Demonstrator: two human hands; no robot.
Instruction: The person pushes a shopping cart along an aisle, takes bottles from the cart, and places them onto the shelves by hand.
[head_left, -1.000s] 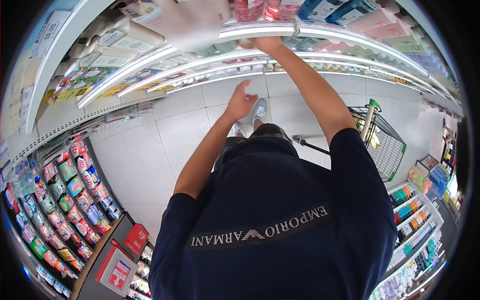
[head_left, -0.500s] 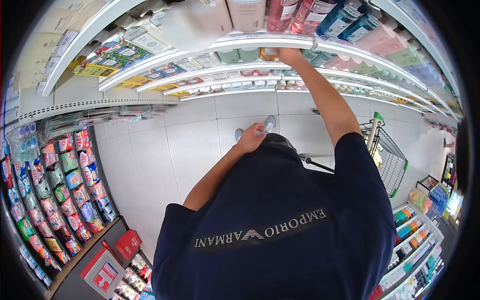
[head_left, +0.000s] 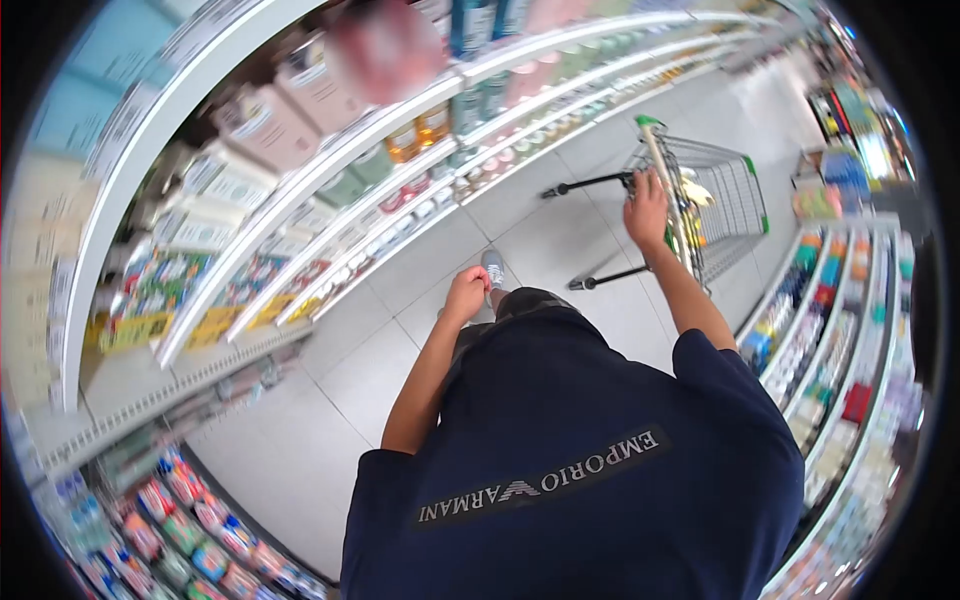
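My right hand (head_left: 648, 208) is stretched out beside the handle of a shopping cart (head_left: 738, 180), its fingers extended and holding nothing I can see. Whether it touches the handle is unclear. Inside the wire basket, which has green corners, lies a small yellowish item (head_left: 697, 194). My left hand (head_left: 465, 294) hangs in front of my waist, fingers curled into a loose fist with nothing visible in it. Amber bottles (head_left: 433, 124) stand on a shelf ahead, among pale green and pink containers.
White shelves (head_left: 330, 150) of bottles and boxes curve along the front and left. Bagged goods (head_left: 200, 535) fill a rack at lower left. Another stocked shelf unit (head_left: 825, 350) stands at right. Grey floor tiles (head_left: 350, 380) lie around my shoes (head_left: 493, 268).
My right hand has come away from the amber bottle on the shelf and moved down to the cart handle. My view and body have turned right, bringing the cart nearer. My left hand stays curled.
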